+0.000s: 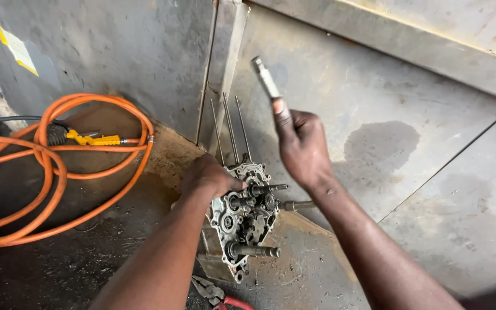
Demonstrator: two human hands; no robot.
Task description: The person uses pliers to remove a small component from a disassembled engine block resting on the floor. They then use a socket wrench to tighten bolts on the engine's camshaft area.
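Note:
A grimy metal engine crankcase half [243,221] stands on edge on the floor, with gears and several shafts sticking out toward me and long thin studs rising from its top. My left hand [209,177] rests on its upper left edge and grips it. Above and to the right, my right hand [301,144] is closed around a short metal rod-shaped tool [266,79], raised with its far end pointing up toward the wall.
A coiled orange hose [58,172] with a yellow air gun [96,139] lies at the left. Red-handled pliers [219,295] lie on the floor just below the crankcase. A steel wall corner post [222,69] stands right behind it. An oily stain marks the panel at right.

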